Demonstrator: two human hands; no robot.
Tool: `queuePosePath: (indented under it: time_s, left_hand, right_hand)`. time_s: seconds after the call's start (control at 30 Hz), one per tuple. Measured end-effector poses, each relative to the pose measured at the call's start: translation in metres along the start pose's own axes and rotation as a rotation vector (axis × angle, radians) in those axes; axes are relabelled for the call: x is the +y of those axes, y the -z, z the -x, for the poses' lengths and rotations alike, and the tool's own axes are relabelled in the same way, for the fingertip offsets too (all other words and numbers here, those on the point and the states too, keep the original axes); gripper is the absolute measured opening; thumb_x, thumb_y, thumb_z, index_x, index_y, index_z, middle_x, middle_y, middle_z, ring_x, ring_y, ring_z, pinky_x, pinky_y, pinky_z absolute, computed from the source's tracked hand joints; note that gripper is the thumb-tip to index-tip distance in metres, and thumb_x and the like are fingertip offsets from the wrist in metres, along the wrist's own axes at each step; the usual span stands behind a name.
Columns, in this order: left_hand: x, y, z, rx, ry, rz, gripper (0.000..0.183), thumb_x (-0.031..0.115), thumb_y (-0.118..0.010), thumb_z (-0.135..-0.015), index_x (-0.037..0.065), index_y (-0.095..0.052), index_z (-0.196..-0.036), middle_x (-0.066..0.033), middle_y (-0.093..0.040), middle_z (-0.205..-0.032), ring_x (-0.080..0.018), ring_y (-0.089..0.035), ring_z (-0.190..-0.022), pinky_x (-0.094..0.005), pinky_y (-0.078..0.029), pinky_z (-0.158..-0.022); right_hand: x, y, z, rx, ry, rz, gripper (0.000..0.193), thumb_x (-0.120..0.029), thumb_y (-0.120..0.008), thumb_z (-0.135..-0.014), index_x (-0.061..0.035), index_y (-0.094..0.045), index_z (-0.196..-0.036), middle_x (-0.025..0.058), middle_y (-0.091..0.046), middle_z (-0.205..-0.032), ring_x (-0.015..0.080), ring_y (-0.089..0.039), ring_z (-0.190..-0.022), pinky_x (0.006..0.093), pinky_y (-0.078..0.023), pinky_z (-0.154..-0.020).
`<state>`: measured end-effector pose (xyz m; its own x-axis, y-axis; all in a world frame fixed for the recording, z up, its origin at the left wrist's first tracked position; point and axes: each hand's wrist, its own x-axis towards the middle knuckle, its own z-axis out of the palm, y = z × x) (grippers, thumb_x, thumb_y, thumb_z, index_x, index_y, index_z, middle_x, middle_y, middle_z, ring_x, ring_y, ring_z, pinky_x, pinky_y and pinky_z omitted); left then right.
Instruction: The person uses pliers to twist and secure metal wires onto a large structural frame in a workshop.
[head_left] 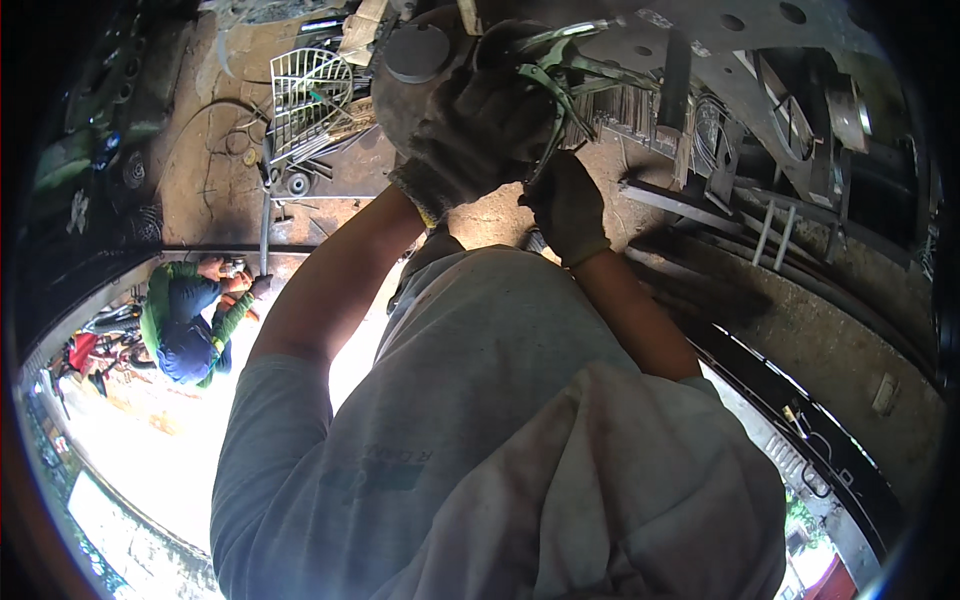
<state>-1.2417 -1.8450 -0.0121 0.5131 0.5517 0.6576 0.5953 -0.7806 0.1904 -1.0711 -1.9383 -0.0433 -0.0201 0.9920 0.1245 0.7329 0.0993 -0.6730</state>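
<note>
My left hand, in a dark work glove, rests bent against a dark, rounded metal piece. Its fingers look curled, but what lies under them is lost in shadow. On top of that piece sits a flat round disc. Just to the right, my right hand, gloved too, is closed at the lower end of a thin dark bar, which I cannot identify. Green metal clamp-like arms spread out above both hands, with a bright metal end at the top.
A white wire rack lies to the left among loose rods and a small metal ring. Steel bars and brackets crowd the right side. At left, a co-worker in green sleeves crouches near a long grey pipe.
</note>
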Motion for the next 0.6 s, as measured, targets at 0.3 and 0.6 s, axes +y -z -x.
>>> queuePosePath:
  time_s: [0.3, 0.6]
  left_hand:
    - [0.003, -0.008, -0.007, 0.019, 0.020, 0.002, 0.042, 0.028, -0.069, -0.076, 0.013, -0.060, -0.114, -0.0082, -0.062, -0.113, -0.0300, -0.061, -0.105, -0.0477, -0.047, -0.081]
    - [0.016, -0.022, -0.012, 0.102, 0.118, -0.079, 0.034, 0.021, -0.069, -0.071, 0.013, -0.059, -0.102, -0.0068, -0.061, -0.102, -0.0309, -0.062, -0.100, -0.0445, -0.049, -0.063]
  right_hand:
    - [-0.002, 0.016, -0.034, -0.253, -0.478, -0.570, 0.030, -0.022, -0.049, -0.097, -0.0031, -0.055, -0.074, 0.0073, -0.052, -0.057, 0.0180, -0.054, -0.044, 0.0302, -0.046, -0.042]
    - [0.013, 0.038, -0.065, -0.407, -0.438, -0.345, 0.020, -0.020, -0.053, -0.097, -0.0020, -0.060, -0.090, 0.0082, -0.058, -0.063, 0.0181, -0.059, -0.051, 0.0329, -0.048, -0.049]
